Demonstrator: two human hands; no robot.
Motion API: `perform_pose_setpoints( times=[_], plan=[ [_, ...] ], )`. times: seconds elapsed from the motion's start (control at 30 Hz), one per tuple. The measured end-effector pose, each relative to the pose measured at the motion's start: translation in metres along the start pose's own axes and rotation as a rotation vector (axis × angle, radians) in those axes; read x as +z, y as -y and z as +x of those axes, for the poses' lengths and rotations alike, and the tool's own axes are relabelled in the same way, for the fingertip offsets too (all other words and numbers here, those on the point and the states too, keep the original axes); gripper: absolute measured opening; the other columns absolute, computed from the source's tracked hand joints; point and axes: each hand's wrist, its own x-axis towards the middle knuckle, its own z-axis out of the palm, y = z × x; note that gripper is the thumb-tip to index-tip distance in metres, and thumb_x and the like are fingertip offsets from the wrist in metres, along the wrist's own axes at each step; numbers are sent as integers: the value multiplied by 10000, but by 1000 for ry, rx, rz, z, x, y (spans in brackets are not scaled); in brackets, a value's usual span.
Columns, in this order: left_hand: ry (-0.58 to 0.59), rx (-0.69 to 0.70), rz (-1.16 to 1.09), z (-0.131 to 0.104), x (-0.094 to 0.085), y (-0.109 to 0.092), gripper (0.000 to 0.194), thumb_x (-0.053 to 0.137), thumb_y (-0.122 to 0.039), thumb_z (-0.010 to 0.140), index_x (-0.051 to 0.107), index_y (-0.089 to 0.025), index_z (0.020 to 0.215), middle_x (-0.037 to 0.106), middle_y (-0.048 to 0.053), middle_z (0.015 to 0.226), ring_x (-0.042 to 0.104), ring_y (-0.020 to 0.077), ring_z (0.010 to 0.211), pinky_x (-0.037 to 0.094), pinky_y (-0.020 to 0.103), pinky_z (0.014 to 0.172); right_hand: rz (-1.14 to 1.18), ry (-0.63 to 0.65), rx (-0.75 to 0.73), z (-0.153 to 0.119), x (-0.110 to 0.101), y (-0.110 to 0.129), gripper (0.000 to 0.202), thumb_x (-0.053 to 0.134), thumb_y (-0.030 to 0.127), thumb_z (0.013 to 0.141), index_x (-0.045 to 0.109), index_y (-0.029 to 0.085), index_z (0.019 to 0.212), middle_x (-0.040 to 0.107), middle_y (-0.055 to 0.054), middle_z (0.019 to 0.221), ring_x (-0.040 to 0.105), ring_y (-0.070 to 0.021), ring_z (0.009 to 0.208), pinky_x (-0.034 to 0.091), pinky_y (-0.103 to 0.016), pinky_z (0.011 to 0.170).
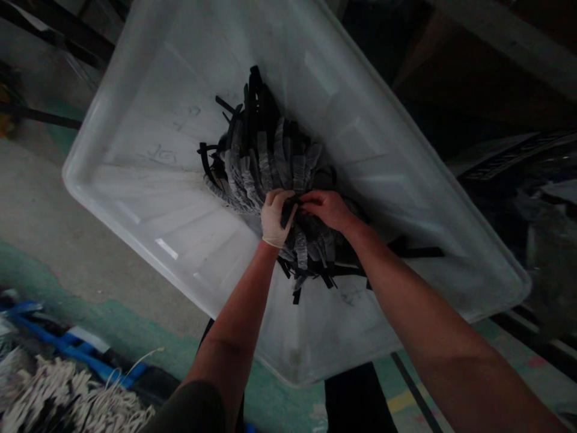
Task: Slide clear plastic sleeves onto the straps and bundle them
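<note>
A bundle of black and grey fabric straps [264,162] lies in the middle of a large white plastic tub [135,126]. Many of the grey lengths look gathered and crinkled, with flat black ends sticking out at the top and bottom. My left hand [274,219], in a whitish glove, is closed around dark strap material at the bundle's middle. Bare and coming from the right, my right hand [331,209] pinches at the same dark spot, its fingertips almost touching the left ones. Exactly what lies between the fingertips is too dark to make out.
The tub's raised rim [135,249] surrounds the bundle. On the floor at lower left sits a pile of cream-coloured cords [58,391] beside a blue frame [76,346]. Clear plastic wrapping [552,240] stands at the right, and dark metal bars [40,117] at the left.
</note>
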Motion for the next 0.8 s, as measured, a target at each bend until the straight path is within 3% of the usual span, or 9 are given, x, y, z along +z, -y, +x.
perform_pose_setpoints(
  times=[0.17, 0.33, 0.43, 0.63, 0.8],
  plan=[
    [-3, 59, 13, 2, 0, -1, 198, 510, -352, 938, 624, -205, 1006, 621, 86, 1023, 611, 206, 999, 512, 360, 914, -132, -16, 2, 0, 1, 4, 152, 608, 160, 762, 720, 163, 865, 725, -8, 784, 656, -143, 670, 529, -261, 698],
    [-11, 71, -16, 4, -4, -4, 182, 537, -343, 928, 639, -198, 968, 635, 78, 989, 626, 190, 941, 518, 329, 857, -623, -109, -172, -10, -1, 24, 157, 588, 158, 768, 714, 169, 861, 722, -47, 848, 648, -189, 770, 480, -295, 749],
    [11, 94, -31, 5, -6, -5, 168, 541, -323, 927, 642, -195, 966, 641, 73, 973, 629, 182, 935, 517, 321, 855, -744, -122, -227, -13, -3, 30, 149, 583, 153, 777, 708, 173, 857, 717, -59, 879, 640, -196, 784, 467, -297, 739],
    [-95, 55, -15, 4, 6, -1, 99, 545, -289, 916, 601, -207, 922, 627, 66, 951, 617, 182, 910, 513, 317, 813, -432, -79, -186, -6, -1, 28, 201, 625, 154, 787, 723, 163, 962, 733, -43, 923, 657, -169, 769, 514, -284, 748],
    [-102, 77, -41, 1, 9, 5, 115, 550, -325, 926, 588, -218, 944, 621, 64, 968, 617, 189, 931, 511, 336, 839, -95, 85, 93, 6, -8, 32, 148, 730, 198, 769, 739, 160, 913, 729, -18, 795, 669, -148, 689, 561, -282, 713]
  ],
)
